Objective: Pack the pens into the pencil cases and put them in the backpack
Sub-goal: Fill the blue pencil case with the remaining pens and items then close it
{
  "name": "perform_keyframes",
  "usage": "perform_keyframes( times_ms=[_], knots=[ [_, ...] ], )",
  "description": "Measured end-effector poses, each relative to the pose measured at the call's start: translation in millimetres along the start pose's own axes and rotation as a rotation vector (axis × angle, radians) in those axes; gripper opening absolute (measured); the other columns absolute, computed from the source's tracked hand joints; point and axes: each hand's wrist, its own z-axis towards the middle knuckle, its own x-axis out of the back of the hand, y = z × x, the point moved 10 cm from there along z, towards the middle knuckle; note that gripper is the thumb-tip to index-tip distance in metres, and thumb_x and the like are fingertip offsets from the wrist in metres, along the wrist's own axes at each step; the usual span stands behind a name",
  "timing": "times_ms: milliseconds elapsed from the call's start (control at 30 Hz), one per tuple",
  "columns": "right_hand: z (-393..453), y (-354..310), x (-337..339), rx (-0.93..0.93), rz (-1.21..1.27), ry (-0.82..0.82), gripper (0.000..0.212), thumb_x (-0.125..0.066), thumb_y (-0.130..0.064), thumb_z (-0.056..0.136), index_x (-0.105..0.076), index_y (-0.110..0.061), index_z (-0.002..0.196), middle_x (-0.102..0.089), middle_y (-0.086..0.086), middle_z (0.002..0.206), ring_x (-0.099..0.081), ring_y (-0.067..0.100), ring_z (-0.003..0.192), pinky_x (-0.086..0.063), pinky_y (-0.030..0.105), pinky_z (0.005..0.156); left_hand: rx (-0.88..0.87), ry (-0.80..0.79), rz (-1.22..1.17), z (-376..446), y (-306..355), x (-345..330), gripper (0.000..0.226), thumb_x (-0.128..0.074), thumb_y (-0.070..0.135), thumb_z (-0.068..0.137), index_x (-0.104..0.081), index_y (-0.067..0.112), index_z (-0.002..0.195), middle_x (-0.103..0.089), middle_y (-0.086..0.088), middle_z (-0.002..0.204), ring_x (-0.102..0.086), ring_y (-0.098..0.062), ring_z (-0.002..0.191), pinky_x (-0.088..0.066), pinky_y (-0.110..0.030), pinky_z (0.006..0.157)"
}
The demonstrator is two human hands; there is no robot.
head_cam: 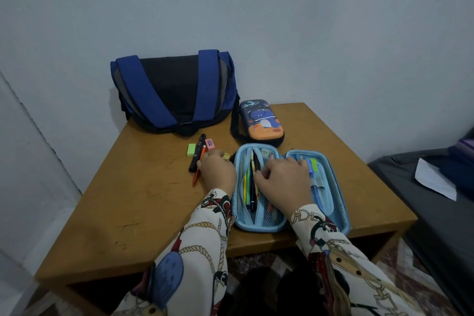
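Sleeves first, patterned, coming in from the bottom. Your right hand [284,179] rests with curled fingers on the open light-blue pencil case [292,187], which already has pens [250,182] in its mesh pocket; can't tell if it's gripping anything. Your left hand [218,169] sits on the loose pens [198,159] on the table [143,200], grip unclear too. Green eraser [191,149] and pink eraser [209,143] lie just beside them. Further back, the shut dinosaur pencil case [261,122], then the blue backpack [174,90] against the wall.
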Motion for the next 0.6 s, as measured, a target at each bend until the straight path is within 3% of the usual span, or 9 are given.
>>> perform_keyframes(
  times_ms=[167, 333, 500, 600],
  knots=[
    [-11, 4, -7, -0.085, -0.07, -0.098, 0.03, -0.047, -0.045, 0.09, -0.058, -0.02, 0.077, -0.059, -0.006, 0.074, -0.056, 0.02, 0.081, -0.029, 0.042, 0.102, -0.022, 0.018, 0.015, -1, 3, 2, 0.037, -0.044, 0.002, 0.094, -0.06, 0.009, 0.127, -0.047, -0.015, 0.134, -0.035, -0.031, 0.125, -0.036, -0.04, 0.098],
    [-19, 12, -12, -0.087, 0.09, -0.022, 0.024, -0.046, -0.034, 0.093, -0.052, -0.02, 0.075, -0.055, -0.006, 0.073, -0.051, 0.017, 0.076, -0.031, 0.038, 0.091, 0.01, -0.016, 0.033, 4, -2, -4, 0.042, -0.04, 0.001, 0.096, -0.059, 0.01, 0.131, -0.043, -0.014, 0.138, -0.033, -0.031, 0.127, -0.035, -0.04, 0.103],
    [-16, 14, -10, -0.074, 0.187, 0.008, 0.024, -0.049, -0.031, 0.092, -0.052, -0.02, 0.071, -0.055, -0.005, 0.068, -0.052, 0.015, 0.071, -0.027, 0.035, 0.083, -0.125, -0.052, 0.057, 2, 6, -8, 0.06, -0.038, -0.008, 0.088, -0.051, 0.018, 0.14, -0.032, -0.007, 0.149, -0.03, -0.031, 0.129, -0.038, -0.042, 0.103],
    [-16, 16, -11, -0.078, 0.226, 0.014, 0.023, -0.051, -0.03, 0.091, -0.052, -0.021, 0.07, -0.055, -0.006, 0.066, -0.052, 0.012, 0.07, -0.026, 0.034, 0.083, -0.116, -0.105, 0.131, 6, 4, -14, 0.055, -0.04, -0.007, 0.087, -0.057, 0.017, 0.134, -0.03, -0.007, 0.151, -0.03, -0.03, 0.129, -0.038, -0.043, 0.102]
  ],
)
